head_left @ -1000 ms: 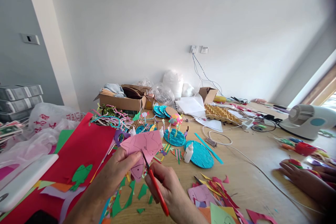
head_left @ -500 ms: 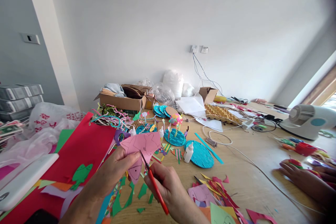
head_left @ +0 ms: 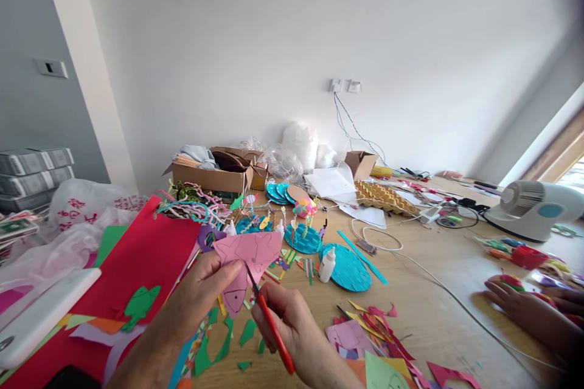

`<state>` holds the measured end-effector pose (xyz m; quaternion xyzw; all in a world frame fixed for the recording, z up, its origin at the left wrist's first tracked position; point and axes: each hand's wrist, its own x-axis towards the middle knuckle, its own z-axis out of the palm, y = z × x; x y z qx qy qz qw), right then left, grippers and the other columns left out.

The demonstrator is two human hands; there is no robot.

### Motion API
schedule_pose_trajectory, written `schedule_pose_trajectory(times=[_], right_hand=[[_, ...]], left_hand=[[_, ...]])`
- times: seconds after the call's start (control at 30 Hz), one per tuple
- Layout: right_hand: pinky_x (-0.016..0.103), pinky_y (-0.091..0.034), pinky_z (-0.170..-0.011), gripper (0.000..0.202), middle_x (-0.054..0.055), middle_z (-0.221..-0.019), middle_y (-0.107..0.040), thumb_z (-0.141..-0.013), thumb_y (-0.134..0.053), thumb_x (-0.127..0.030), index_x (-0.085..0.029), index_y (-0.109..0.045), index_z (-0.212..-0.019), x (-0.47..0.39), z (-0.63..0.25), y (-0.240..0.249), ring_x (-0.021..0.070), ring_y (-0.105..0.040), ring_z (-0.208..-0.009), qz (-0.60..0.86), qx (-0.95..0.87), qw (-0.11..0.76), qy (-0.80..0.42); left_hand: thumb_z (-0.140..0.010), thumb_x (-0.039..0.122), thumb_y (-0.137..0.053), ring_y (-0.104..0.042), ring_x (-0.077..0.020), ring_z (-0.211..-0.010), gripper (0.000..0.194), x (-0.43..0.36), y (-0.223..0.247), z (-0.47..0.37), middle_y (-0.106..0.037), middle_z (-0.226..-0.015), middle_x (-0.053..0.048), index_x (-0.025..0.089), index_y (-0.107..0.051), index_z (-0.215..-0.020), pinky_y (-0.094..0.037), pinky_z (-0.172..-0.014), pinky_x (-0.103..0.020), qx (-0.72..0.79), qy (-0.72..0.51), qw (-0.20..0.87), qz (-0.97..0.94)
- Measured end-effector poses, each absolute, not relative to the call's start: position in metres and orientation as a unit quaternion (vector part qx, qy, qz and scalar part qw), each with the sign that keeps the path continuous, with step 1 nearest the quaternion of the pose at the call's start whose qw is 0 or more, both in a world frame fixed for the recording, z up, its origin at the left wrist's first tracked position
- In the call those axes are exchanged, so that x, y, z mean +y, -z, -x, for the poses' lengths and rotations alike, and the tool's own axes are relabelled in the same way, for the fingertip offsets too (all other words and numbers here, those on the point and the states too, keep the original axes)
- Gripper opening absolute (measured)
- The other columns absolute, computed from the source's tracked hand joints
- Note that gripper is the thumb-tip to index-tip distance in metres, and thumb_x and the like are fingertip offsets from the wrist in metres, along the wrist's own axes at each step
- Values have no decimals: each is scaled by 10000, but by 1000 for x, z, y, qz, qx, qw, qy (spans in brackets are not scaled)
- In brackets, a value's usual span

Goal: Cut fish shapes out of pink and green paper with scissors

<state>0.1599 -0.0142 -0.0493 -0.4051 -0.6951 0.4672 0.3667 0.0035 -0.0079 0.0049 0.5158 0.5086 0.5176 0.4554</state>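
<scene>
Pink paper (head_left: 262, 250) with drawn fish outlines is pinched in my left hand (head_left: 201, 289), thumb on top, at the lower centre. A partly cut fish shape hangs down from it. My right hand (head_left: 292, 322) holds red-handled scissors (head_left: 274, 328), whose dark blades meet the paper beside my left thumb. Green paper offcuts (head_left: 223, 340) lie on the table beneath. Left of my left arm, a green paper fish (head_left: 142, 304) rests on red paper (head_left: 150, 243).
Beyond my hands are a white glue bottle (head_left: 327, 264) and a blue disc (head_left: 349, 270). Coloured scraps (head_left: 381, 334) lie to the right. Farther right are a white fan (head_left: 529, 209) and another person's hand (head_left: 511, 301). A cardboard box (head_left: 210, 179) stands behind.
The pink paper and my left hand have shifted very slightly; the scissors remain at the paper in almost the same place.
</scene>
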Motion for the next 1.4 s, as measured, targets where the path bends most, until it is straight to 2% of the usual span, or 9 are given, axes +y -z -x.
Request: schedule_pose_trajectory(times=[0.1, 0.3, 0.43, 0.63, 0.83, 1.1, 1.4], right_hand=[[219, -237, -476, 296, -56, -561, -375, -896, -498, -313, -197, -419, -635, -14, -161, 51, 92, -319, -524, 408, -695, 364, -467], [224, -228, -480, 382, -54, -571, -360, -919, -510, -442, -204, -396, -643, -15, -161, 48, 95, -298, -537, 399, -699, 366, -468], [226, -225, -484, 415, -54, -574, -346, -907, -535, -485, -205, -388, -638, -15, -161, 47, 97, -290, -546, 393, -704, 368, -463], [226, -224, -483, 426, -52, -576, -343, -914, -532, -485, -206, -378, -632, -15, -162, 45, 97, -290, -547, 390, -713, 368, -452], [224, -223, -481, 382, -53, -578, -353, -922, -526, -419, -204, -375, -645, -14, -164, 48, 93, -299, -541, 397, -730, 356, -427], [222, -233, -484, 375, -46, -578, -368, -912, -513, -429, -206, -381, -642, -15, -163, 47, 99, -314, -554, 396, -726, 360, -431], [221, -231, -475, 344, -53, -568, -351, -910, -501, -391, -203, -396, -642, -15, -162, 47, 96, -306, -538, 406, -711, 359, -448]], left_hand=[[-686, 368, -616, -491, -151, -558, 195, -9, -5, -5, -553, -527, 70, 240, -582, -543, -397, -555, -241, 514, -517, 456, -510], [-672, 376, -618, -531, -176, -593, 172, -9, -6, -4, -572, -538, 53, 238, -610, -570, -418, -584, -258, 512, -517, 458, -510], [-666, 391, -622, -563, -192, -629, 217, -9, -7, -3, -532, -508, 57, 247, -543, -525, -431, -604, -263, 506, -515, 465, -512], [-663, 373, -625, -524, -170, -612, 241, -8, -6, 0, -520, -521, 56, 238, -503, -506, -424, -591, -253, 510, -509, 458, -521], [-687, 383, -625, -522, -183, -691, 189, -5, -2, 5, -594, -631, 29, 205, -673, -649, -431, -637, -255, 497, -485, 472, -543], [-787, 392, -597, -563, -200, -704, 230, 5, 7, 14, -606, -640, 16, 194, -660, -688, -447, -642, -261, 468, -464, 453, -600], [-766, 371, -615, -550, -175, -640, 205, 1, 7, 8, -623, -614, 31, 210, -737, -732, -424, -581, -237, 464, -478, 458, -589]])
